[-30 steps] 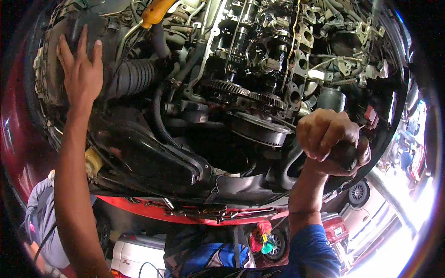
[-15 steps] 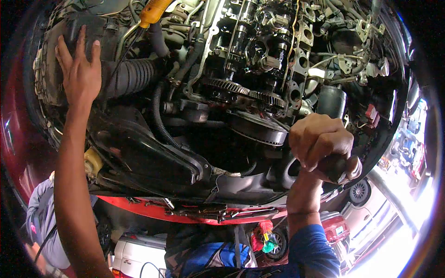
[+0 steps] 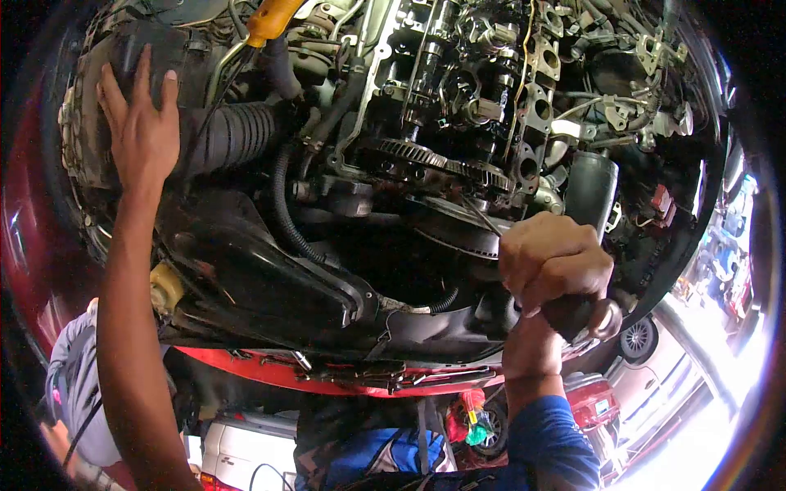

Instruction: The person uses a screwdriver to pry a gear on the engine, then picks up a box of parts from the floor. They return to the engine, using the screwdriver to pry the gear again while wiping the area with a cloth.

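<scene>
My left hand (image 3: 141,123) lies flat with fingers spread on a black cover (image 3: 155,49) at the upper left of the open engine bay, beside a ribbed black hose (image 3: 233,135). My right hand (image 3: 553,262) is closed around the dark handle (image 3: 585,315) of a tool whose thin metal shaft (image 3: 483,219) points up and left toward the toothed cam gears (image 3: 442,164) and the round pulley (image 3: 458,233) below them. The tool's tip is hidden against the engine.
An orange-handled tool (image 3: 274,20) rests at the top of the bay. A black plastic duct (image 3: 270,282) spans the lower left above the red bumper edge (image 3: 344,380). A dark cylinder (image 3: 591,186) stands right of the gears. Another person's grey sleeve (image 3: 70,368) shows at lower left.
My right hand with the tool has shifted left and down, closer to the pulley, and the thin shaft now shows. My left hand has stayed on the cover.
</scene>
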Available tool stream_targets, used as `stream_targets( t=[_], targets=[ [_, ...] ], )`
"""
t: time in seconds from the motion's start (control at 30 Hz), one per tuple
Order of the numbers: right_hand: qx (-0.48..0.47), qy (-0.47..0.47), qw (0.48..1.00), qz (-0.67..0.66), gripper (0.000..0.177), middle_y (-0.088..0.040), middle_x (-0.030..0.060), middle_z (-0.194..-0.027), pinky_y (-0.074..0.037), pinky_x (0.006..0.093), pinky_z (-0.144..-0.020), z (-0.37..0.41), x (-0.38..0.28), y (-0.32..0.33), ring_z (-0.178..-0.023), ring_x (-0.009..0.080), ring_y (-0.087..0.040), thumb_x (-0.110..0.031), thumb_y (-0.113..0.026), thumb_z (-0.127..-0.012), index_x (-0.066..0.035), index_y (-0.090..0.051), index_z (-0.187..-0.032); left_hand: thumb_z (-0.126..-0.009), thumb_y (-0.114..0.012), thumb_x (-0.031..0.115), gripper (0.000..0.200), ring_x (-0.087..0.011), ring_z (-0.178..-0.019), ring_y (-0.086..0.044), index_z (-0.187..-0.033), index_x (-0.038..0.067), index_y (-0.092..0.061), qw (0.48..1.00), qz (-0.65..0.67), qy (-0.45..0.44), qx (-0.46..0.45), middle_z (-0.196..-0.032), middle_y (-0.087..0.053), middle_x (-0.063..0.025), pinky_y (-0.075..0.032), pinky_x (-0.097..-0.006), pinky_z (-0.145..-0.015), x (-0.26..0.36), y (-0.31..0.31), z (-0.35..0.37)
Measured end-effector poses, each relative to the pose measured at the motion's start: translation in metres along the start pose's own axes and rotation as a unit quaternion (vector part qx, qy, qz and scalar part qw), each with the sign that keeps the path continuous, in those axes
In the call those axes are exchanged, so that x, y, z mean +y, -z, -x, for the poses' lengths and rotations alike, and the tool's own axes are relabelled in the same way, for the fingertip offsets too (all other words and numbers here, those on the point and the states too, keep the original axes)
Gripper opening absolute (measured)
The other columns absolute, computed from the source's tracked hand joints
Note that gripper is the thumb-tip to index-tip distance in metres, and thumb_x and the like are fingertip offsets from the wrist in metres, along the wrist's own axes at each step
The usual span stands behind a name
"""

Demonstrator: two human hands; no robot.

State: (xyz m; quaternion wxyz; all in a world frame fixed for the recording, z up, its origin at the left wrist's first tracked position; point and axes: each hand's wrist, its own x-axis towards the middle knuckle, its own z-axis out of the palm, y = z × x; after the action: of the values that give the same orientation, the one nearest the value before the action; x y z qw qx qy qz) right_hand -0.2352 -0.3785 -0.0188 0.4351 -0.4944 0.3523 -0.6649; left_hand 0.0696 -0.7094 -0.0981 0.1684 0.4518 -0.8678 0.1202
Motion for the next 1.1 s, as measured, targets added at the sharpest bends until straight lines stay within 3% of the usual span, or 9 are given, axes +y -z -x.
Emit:
stream_targets(
  t=[0.17,0.37,0.5,0.6,0.63,0.73,0.83,0.93,1.1],
  targets=[
    [0.026,-0.047,0.999,0.003,0.074,-0.049,0.0068,-0.046,-0.036,0.0316,-0.037,0.002,0.004,0.002,-0.036,0.0224,-0.050,-0.064,-0.040,-0.090,-0.003,-0.051,-0.049,-0.103,-0.047,0.050,0.058,-0.0527,-0.147,-0.021,-0.155,0.026,-0.041,1.000,0.005,-0.008,0.006,-0.161,-0.021,-0.0290,-0.026,-0.0555,-0.120,0.001,0.002,-0.002],
    [0.077,-0.037,0.995,-0.041,0.077,-0.049,0.0070,-0.046,-0.036,0.0329,-0.036,0.002,0.000,0.008,-0.036,0.0224,-0.049,-0.066,-0.038,-0.092,-0.003,-0.052,-0.050,-0.103,-0.047,0.050,0.057,-0.0533,-0.147,-0.021,-0.154,0.024,-0.042,1.000,0.013,-0.013,0.007,-0.161,-0.021,-0.0297,-0.026,-0.0556,-0.120,0.004,0.004,-0.002],
    [-0.039,-0.017,0.999,0.030,0.078,-0.050,0.0074,-0.047,-0.036,0.0336,-0.037,-0.001,0.007,0.006,-0.037,0.0225,-0.049,-0.066,-0.036,-0.092,-0.003,-0.052,-0.051,-0.104,-0.047,0.050,0.058,-0.0530,-0.147,-0.020,-0.155,0.023,-0.041,1.000,0.002,-0.017,0.003,-0.161,-0.020,-0.0296,-0.025,-0.0553,-0.120,0.001,0.003,-0.002],
    [-0.015,-0.033,0.999,0.031,0.079,-0.050,0.0074,-0.047,-0.037,0.0332,-0.038,-0.002,0.013,0.005,-0.037,0.0224,-0.050,-0.068,-0.034,-0.093,-0.004,-0.050,-0.050,-0.104,-0.046,0.050,0.058,-0.0527,-0.147,-0.020,-0.155,0.023,-0.041,1.000,-0.002,-0.011,-0.004,-0.161,-0.020,-0.0300,-0.025,-0.0550,-0.120,0.001,0.004,-0.002],
    [0.011,-0.035,0.999,0.012,0.081,-0.052,0.0075,-0.048,-0.039,0.0329,-0.039,-0.003,0.012,0.010,-0.038,0.0229,-0.052,-0.070,-0.031,-0.094,-0.005,-0.050,-0.051,-0.104,-0.046,0.050,0.058,-0.0526,-0.147,-0.020,-0.155,0.023,-0.040,1.000,-0.001,-0.008,-0.007,-0.160,-0.020,-0.0302,-0.025,-0.0550,-0.120,0.002,0.005,-0.002],
    [0.147,-0.044,0.983,-0.103,0.067,-0.049,0.0073,-0.053,-0.036,0.0296,-0.042,-0.003,0.008,0.024,-0.041,0.0174,-0.043,-0.058,-0.039,-0.098,-0.006,-0.050,-0.058,-0.104,-0.046,0.049,0.057,-0.0520,-0.147,-0.021,-0.155,0.024,-0.041,1.000,0.021,-0.017,0.004,-0.160,-0.021,-0.0305,-0.025,-0.0549,-0.120,0.005,0.007,-0.003],
    [0.252,-0.054,0.944,-0.204,0.066,-0.043,0.0052,-0.052,-0.033,0.0290,-0.044,0.000,0.010,0.044,-0.041,0.0156,-0.038,-0.058,-0.034,-0.099,-0.007,-0.047,-0.059,-0.104,-0.047,0.049,0.057,-0.0518,-0.147,-0.021,-0.154,0.024,-0.041,1.000,-0.004,-0.002,-0.005,-0.160,-0.020,-0.0305,-0.025,-0.0548,-0.120,0.007,0.007,-0.004],
    [0.297,-0.045,0.931,-0.209,0.064,-0.042,0.0053,-0.053,-0.033,0.0278,-0.044,0.002,0.012,0.043,-0.041,0.0150,-0.038,-0.056,-0.033,-0.100,-0.007,-0.048,-0.060,-0.104,-0.047,0.048,0.056,-0.0519,-0.147,-0.021,-0.154,0.022,-0.042,1.000,0.015,-0.011,0.000,-0.160,-0.020,-0.0309,-0.024,-0.0548,-0.120,0.009,0.009,-0.005],
    [0.159,-0.003,0.981,-0.112,0.065,-0.046,0.0046,-0.049,-0.037,0.0271,-0.037,0.000,-0.007,0.021,-0.036,0.0153,-0.042,-0.055,-0.035,-0.099,-0.006,-0.052,-0.059,-0.104,-0.048,0.047,0.056,-0.0519,-0.147,-0.020,-0.154,0.021,-0.043,1.000,0.001,0.000,-0.012,-0.160,-0.020,-0.0310,-0.023,-0.0544,-0.121,0.007,0.008,-0.004]
  ],
)
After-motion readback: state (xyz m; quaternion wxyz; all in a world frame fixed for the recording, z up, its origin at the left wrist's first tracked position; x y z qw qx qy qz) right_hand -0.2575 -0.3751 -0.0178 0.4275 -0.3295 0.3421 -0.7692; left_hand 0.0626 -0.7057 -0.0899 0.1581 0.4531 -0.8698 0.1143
